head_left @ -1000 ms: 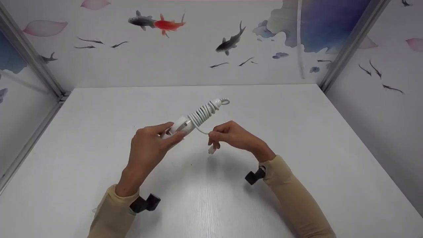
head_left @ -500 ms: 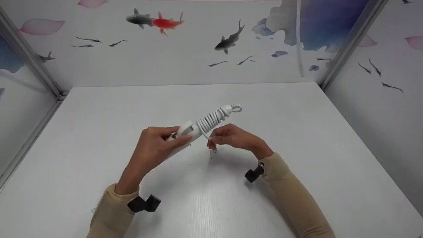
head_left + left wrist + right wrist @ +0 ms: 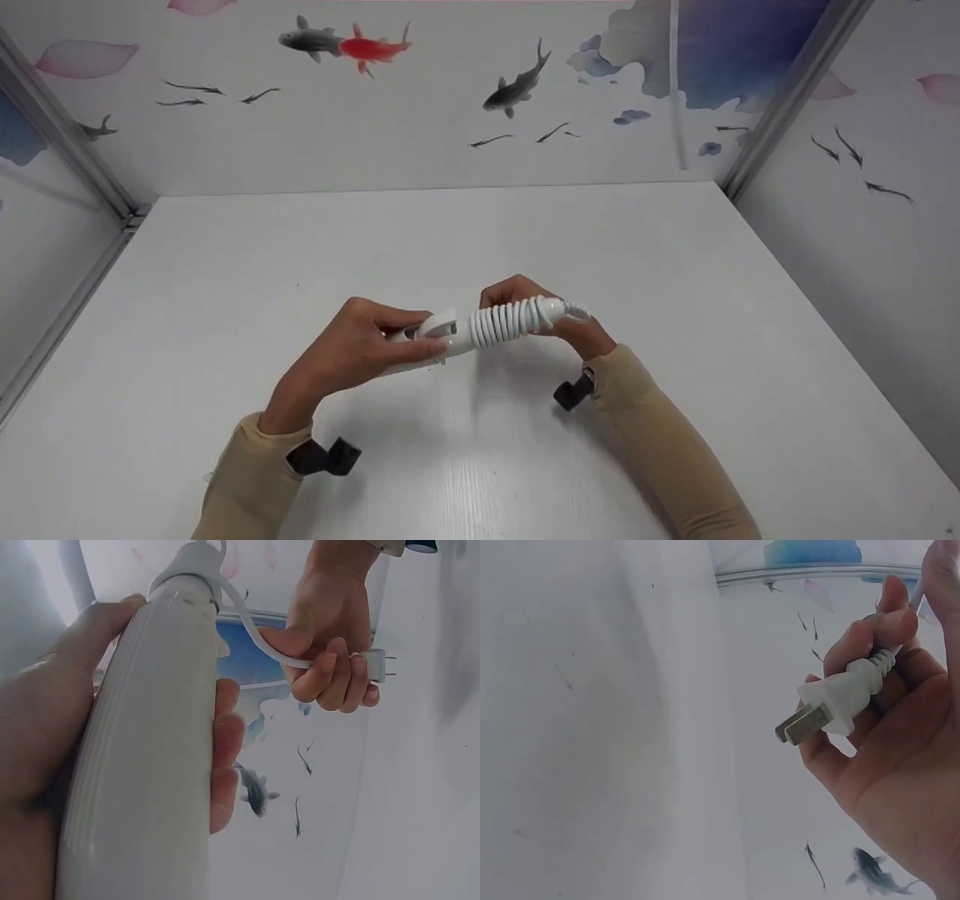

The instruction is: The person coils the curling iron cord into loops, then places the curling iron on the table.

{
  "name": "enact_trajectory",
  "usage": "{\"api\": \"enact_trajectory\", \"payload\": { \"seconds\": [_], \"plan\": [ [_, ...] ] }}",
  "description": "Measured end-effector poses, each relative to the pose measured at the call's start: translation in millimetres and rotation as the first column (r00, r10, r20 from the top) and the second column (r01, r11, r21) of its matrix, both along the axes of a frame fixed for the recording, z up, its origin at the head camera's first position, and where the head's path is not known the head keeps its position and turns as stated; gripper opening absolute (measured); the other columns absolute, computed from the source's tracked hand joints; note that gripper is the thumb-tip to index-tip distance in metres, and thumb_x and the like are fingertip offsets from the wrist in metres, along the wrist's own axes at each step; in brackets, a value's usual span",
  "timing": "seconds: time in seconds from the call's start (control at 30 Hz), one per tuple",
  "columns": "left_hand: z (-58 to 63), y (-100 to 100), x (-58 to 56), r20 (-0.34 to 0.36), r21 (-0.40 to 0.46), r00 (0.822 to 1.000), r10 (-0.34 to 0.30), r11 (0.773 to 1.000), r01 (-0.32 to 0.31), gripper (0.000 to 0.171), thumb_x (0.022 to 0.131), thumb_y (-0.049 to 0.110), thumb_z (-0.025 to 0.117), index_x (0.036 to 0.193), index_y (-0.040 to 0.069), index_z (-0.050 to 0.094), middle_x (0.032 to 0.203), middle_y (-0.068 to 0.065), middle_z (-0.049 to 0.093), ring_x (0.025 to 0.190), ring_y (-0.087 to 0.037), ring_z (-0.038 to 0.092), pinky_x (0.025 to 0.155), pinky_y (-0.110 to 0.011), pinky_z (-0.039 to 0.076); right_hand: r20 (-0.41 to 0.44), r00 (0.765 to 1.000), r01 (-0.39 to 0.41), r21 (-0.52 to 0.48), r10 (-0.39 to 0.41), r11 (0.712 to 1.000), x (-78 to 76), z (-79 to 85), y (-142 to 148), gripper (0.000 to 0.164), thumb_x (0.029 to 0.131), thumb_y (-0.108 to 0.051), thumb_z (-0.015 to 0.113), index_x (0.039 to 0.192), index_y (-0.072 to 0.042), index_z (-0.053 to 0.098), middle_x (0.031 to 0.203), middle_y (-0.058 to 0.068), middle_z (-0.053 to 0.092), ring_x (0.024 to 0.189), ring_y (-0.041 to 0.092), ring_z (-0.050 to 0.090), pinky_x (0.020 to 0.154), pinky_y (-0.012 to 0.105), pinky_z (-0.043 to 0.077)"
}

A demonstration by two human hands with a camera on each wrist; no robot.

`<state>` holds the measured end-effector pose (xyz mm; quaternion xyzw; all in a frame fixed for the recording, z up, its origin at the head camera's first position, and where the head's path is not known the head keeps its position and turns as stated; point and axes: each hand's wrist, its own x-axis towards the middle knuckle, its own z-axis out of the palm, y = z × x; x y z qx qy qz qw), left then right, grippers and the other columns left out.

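My left hand [image 3: 356, 349] grips a white wand-shaped corded appliance [image 3: 459, 343] above the table, thumb near a raised lever-like part on it. A white power cord [image 3: 506, 322] is wound in several turns around its right end, which has a small cord loop at the tip. In the left wrist view the smooth, ridged body [image 3: 142, 750] fills the palm. Behind the coils, my right hand [image 3: 519, 288] is partly hidden. Its curled fingers hold the cord's free end, and the two-pin plug [image 3: 846, 697] sticks out from between them.
A white table [image 3: 300, 247] lies under both hands. Printed panels with fish and petals [image 3: 375, 112] stand at the back and sides, joined by metal corner posts [image 3: 795, 90]. Small black cameras [image 3: 343, 456] sit on both wrists.
The appliance has swung from pointing up and right to nearly level, and moved right and nearer, its coiled end now passing in front of my right hand. Both hands keep their hold.
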<state>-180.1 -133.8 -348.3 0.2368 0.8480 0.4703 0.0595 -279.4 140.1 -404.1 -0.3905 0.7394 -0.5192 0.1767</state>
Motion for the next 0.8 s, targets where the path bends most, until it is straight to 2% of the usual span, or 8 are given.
{"api": "enact_trajectory", "payload": {
  "seconds": [0.07,0.13,0.23,0.33,0.5,0.63,0.8],
  "plan": [
    [-1.6,-1.0,-0.5,-0.012,-0.025,0.998,-0.064,0.998,0.064,0.035,0.086,0.037,0.078,0.116,0.018,0.076,0.095,-0.003,0.077,0.075,-0.010,0.064,0.067,-0.021,0.052,0.017,1.000,-0.005,0.051,0.004,0.999,0.6,2.8,-2.7,0.007,0.091,-0.006,0.068,0.085,-0.008,0.069,0.081,-0.014,0.063,0.075,0.004,0.053,0.069,0.022,0.046],
    [-2.8,-1.6,-0.8,-0.033,-0.060,0.992,-0.122,0.991,0.120,0.033,0.087,0.038,0.078,0.114,0.020,0.077,0.090,0.000,0.077,0.071,-0.008,0.062,0.064,-0.019,0.049,0.026,0.999,0.028,0.158,-0.033,0.987,1.3,6.7,-6.5,0.010,0.091,-0.016,0.072,0.081,-0.017,0.071,0.079,-0.011,0.065,0.075,0.007,0.054,0.070,0.024,0.048],
    [-4.0,-1.8,-1.0,-0.051,-0.116,0.982,-0.181,0.978,0.174,0.032,0.085,0.039,0.078,0.113,0.022,0.078,0.086,0.006,0.076,0.068,-0.005,0.059,0.061,-0.018,0.046,-0.009,0.999,0.050,0.252,-0.049,0.967,4.3,12.2,-7.0,0.010,0.090,-0.023,0.075,0.083,-0.016,0.073,0.082,-0.001,0.067,0.076,0.012,0.055,0.075,0.028,0.049],
    [-5.0,-1.4,-1.3,-0.057,-0.172,0.976,-0.208,0.966,0.195,0.030,0.084,0.040,0.080,0.110,0.026,0.078,0.082,0.010,0.073,0.065,-0.003,0.055,0.059,-0.017,0.044,-0.031,0.999,0.020,0.279,-0.012,0.960,6.9,17.6,-5.0,0.014,0.092,-0.023,0.073,0.091,-0.010,0.074,0.089,0.011,0.069,0.078,0.013,0.055,0.078,0.029,0.049],
    [-8.4,1.6,-1.8,-0.065,-0.249,0.971,-0.231,0.946,0.209,0.028,0.083,0.040,0.081,0.107,0.026,0.080,0.078,0.013,0.071,0.061,0.000,0.050,0.056,-0.017,0.042,-0.058,0.996,-0.045,0.296,0.065,0.954,9.8,26.2,1.2,0.018,0.099,-0.019,0.064,0.103,-0.003,0.071,0.099,0.021,0.067,0.082,0.013,0.053,0.078,0.026,0.048],
    [-9.7,4.9,-0.6,-0.115,-0.315,0.966,-0.230,0.931,0.185,0.032,0.082,0.040,0.081,0.108,0.021,0.080,0.081,0.009,0.074,0.060,0.000,0.049,0.056,-0.017,0.042,-0.115,0.992,-0.019,0.308,0.057,0.951,15.2,34.8,2.2,0.015,0.100,-0.020,0.062,0.103,-0.008,0.072,0.099,0.012,0.070,0.085,0.014,0.057,0.080,0.028,0.050],
    [-9.8,6.3,0.5,-0.147,-0.385,0.974,-0.174,0.917,0.106,0.034,0.082,0.038,0.081,0.110,0.019,0.079,0.089,0.006,0.077,0.065,-0.003,0.052,0.059,-0.018,0.044,-0.169,0.986,0.054,0.299,-0.003,0.953,23.4,44.3,0.6,0.011,0.099,-0.019,0.063,0.100,-0.013,0.073,0.098,0.001,0.072,0.089,0.020,0.063,0.084,0.033,0.053]
  ]
}}
